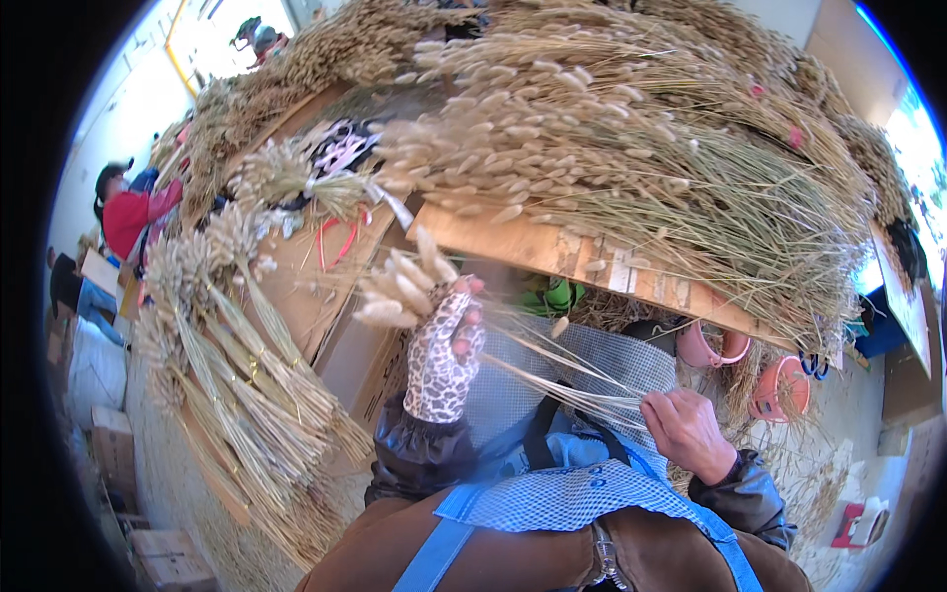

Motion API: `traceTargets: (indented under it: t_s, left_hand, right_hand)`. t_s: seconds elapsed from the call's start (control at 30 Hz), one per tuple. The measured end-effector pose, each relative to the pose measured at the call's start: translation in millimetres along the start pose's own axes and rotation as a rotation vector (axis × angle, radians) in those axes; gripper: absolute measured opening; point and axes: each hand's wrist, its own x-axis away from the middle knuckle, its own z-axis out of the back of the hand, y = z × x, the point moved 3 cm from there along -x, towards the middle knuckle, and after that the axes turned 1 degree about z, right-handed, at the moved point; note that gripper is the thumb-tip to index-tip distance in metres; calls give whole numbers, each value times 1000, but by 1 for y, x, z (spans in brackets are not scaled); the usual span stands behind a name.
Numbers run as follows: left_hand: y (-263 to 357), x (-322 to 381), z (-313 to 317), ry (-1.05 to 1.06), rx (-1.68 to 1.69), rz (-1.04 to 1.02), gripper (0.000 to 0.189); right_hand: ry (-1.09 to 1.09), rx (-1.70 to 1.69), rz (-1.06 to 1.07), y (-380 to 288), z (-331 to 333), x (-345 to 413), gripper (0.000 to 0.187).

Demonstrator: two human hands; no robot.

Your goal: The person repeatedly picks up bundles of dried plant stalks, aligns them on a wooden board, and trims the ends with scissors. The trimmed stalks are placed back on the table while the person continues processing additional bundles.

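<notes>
My left hand [447,351], in a leopard-print fingerless glove, is closed around a small bunch of dried bunny-tail grass [403,285] just below its fluffy heads. The stems of that bunch run down to the right, where my right hand [684,429], bare, pinches their lower ends. Beyond both hands a large heap of loose bunny-tail grass [533,140] lies on a wooden board [592,255], heads to the left and stems to the right. On my left, several tied bundles of the same grass [244,370] rest side by side.
A bundle bound with white ribbon [325,185] and a red strip [344,240] lie near the cardboard [311,288]. Pink buckets [780,388] stand under the board at right. Cardboard boxes [170,559] sit on the floor at lower left. A person in red [133,218] is at far left.
</notes>
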Motion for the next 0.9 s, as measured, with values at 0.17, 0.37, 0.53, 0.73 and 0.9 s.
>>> traceTargets:
  t_s: [0.17,0.37,0.53,0.73,0.9]
  left_hand:
    - [-3,-1,-1,-20,-5,-26,25]
    - [-4,-7,7,-55,71,-17,31]
    - [3,-8,8,-53,-116,-160,31]
    - [-1,-11,8,-86,-57,-128,27]
    - [-6,-9,-2,-39,-7,-45,22]
  right_hand:
    - [-53,3,-119,20,25,30,9]
    - [151,524,-134,36,70,36,23]
    - [145,642,-202,45,89,58,27]
    - [310,550,-310,53,90,94,13]
    - [311,498,-385,54,83,111,10]
